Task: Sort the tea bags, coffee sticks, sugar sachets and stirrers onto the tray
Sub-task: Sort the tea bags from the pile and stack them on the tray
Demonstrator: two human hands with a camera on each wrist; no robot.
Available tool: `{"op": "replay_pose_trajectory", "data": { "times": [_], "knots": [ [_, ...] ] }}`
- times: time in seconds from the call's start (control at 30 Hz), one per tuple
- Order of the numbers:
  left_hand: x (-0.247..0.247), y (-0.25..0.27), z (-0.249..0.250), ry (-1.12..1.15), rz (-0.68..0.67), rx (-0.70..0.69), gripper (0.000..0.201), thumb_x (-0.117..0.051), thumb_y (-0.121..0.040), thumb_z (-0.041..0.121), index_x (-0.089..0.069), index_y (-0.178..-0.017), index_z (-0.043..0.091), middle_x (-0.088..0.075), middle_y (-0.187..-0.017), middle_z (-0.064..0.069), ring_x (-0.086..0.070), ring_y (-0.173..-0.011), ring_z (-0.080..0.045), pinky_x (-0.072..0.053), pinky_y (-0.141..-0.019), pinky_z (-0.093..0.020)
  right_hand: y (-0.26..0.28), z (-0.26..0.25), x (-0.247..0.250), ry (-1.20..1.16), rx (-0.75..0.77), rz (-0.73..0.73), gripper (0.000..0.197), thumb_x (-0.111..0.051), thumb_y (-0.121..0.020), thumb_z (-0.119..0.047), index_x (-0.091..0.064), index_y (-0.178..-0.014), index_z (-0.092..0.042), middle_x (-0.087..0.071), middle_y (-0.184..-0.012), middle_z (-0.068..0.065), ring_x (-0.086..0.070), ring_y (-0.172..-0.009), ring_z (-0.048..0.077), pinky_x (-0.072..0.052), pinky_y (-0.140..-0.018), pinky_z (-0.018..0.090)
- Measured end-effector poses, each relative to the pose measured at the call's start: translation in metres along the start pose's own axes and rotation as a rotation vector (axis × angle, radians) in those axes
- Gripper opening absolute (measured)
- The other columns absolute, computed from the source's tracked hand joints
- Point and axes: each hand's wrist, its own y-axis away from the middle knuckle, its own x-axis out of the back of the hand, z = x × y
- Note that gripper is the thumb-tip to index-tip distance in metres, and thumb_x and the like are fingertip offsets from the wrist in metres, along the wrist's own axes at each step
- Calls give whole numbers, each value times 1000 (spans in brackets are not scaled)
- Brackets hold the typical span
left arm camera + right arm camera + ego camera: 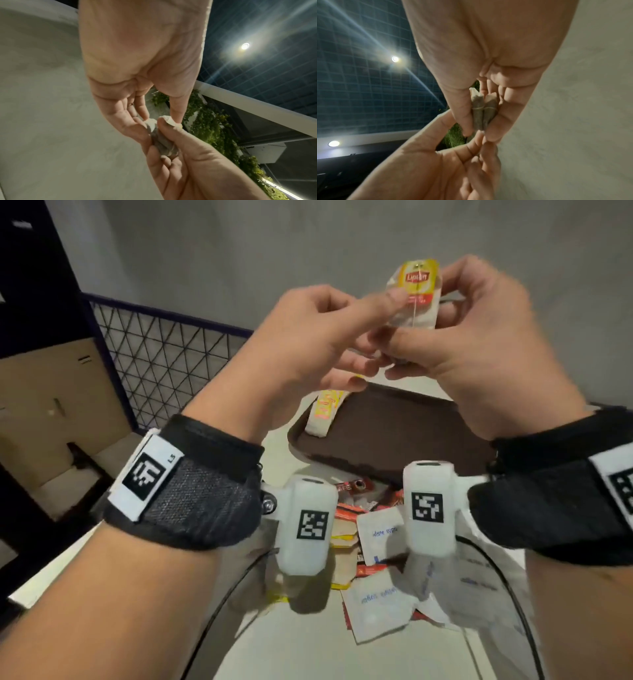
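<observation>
A tea bag (414, 296) with a yellow and red tag is held up in the air above the dark brown tray (394, 433), its long axis roughly upright and the tag end pointing up. The right hand (479, 344) pinches its lower part between thumb and fingers; from the wrist views it looks like two bags pressed side by side. The left hand (308, 337) pinches the bag's left edge with thumb and forefinger. Another tea bag (323, 412) lies over the tray's far left rim, half on, half off. Nearer the person, a loose pile of sugar sachets (380, 532) and red coffee sticks (349, 513) lies on the pale table (308, 645). I judge the thin paper could tear if both hands pull apart, or one bag could slip and fall outside the tray
</observation>
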Motion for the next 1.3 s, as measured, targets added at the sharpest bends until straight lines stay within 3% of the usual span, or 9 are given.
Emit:
{"op": "replay_pose_trajectory", "data": {
  "times": [0.07, 0.33, 0.53, 0.67, 0.83, 0.9, 1.03, 1.13, 1.3],
  "knots": [
    [-3, -8, -8, 29, -22, 10, 36, -77, -91, 35, -60, -105, 7, -70, -84, -5, -67, -68, -18, -54, -59, -26, -5, 7, 5, 52, -11, 3, 50, -86, -76, -5, -54, -113, 5, -74, -94, 17, -76, -78, 32, -64, -66, 41],
    [-9, -22, -50, 194, -79, 78, 17, -74, -93, 25, -60, -90, 16, -73, -88, -3, -70, -70, -16, -52, -55, -21, -17, 33, 9, 331, -14, -97, 42, -86, -65, -26, -63, -95, -9, -75, -91, 15, -74, -80, 35, -61, -69, 54],
    [-2, -19, -61, 228, -13, 107, 18, -76, -91, 24, -59, -88, 19, -75, -89, -4, -70, -72, -19, -51, -52, -21, -13, 38, 4, 103, -139, -235, 39, -90, -70, -9, -66, -100, -3, -73, -97, 24, -76, -85, 32, -63, -78, 44],
    [1, -19, -60, 247, 7, 111, 13, -75, -92, 20, -62, -90, 19, -73, -89, -3, -66, -68, -15, -49, -52, -21, -14, 31, 8, -166, -288, -278, 41, -74, -77, -14, -65, -109, 10, -73, -105, 24, -74, -91, 28, -61, -79, 31],
    [3, -17, -60, 324, -11, 133, 8, -72, -92, 21, -64, -90, 21, -74, -91, 1, -66, -76, -14, -50, -56, -22, -20, 30, 18, -514, -516, -215, 23, -57, -93, -17, -70, -98, 0, -71, -105, 16, -68, -96, 20, -59, -91, 33],
    [3, -17, -61, 340, -13, 139, 8, -71, -92, 21, -65, -87, 22, -73, -90, 1, -66, -76, -13, -50, -56, -23, -21, 30, 18, -626, -579, -178, 20, -55, -93, -17, -70, -89, -4, -69, -101, 12, -63, -98, 19, -58, -86, 27],
    [2, -18, -63, 331, -34, 143, 9, -71, -91, 18, -65, -86, 20, -73, -93, -4, -66, -72, -12, -51, -58, -25, -21, 36, 15, -612, -546, -158, 26, -67, -78, -8, -70, -103, -2, -72, -102, 12, -67, -87, 13, -59, -73, 20],
    [1, -17, -63, 331, -42, 136, 10, -72, -90, 18, -66, -98, 15, -72, -85, -1, -64, -62, -7, -52, -60, -27, -20, 42, 14, -567, -549, -134, 46, -69, -77, -2, -63, -122, 0, -74, -108, 16, -72, -90, 19, -60, -74, 24],
    [2, -18, -65, 325, -43, 145, 11, -71, -91, 20, -66, -98, 14, -72, -92, -5, -66, -69, -12, -50, -57, -27, -19, 41, 12, -441, -506, -127, 46, -72, -76, 2, -64, -121, -6, -77, -101, 11, -74, -84, 19, -59, -68, 24]
  ]
}}
